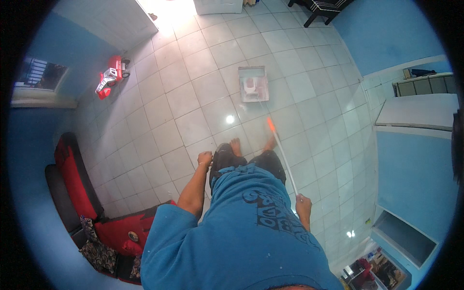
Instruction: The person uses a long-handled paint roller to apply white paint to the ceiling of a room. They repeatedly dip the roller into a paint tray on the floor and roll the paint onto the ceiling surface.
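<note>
My right hand (303,205) is closed round the lower end of a long white pole with an orange grip, which looks like that of a paint roller (286,162). From the grip a thin rod runs forward into a pale rectangular tray (264,96) on the floor. A whitish shape lies in the tray; whether it is the roller head is too blurred to tell. Beside the dark leg of my shorts (224,155), my left hand (205,158) is closed with its fingers curled. What it holds, if anything, is hidden.
Around my bare feet spreads a tiled floor (159,121). A red and white toy vehicle (112,76) stands by the left wall. Red and black seating (79,176) fills the lower left. Dark furniture (319,9) is at the far right; a cluttered shelf (374,273) is at lower right.
</note>
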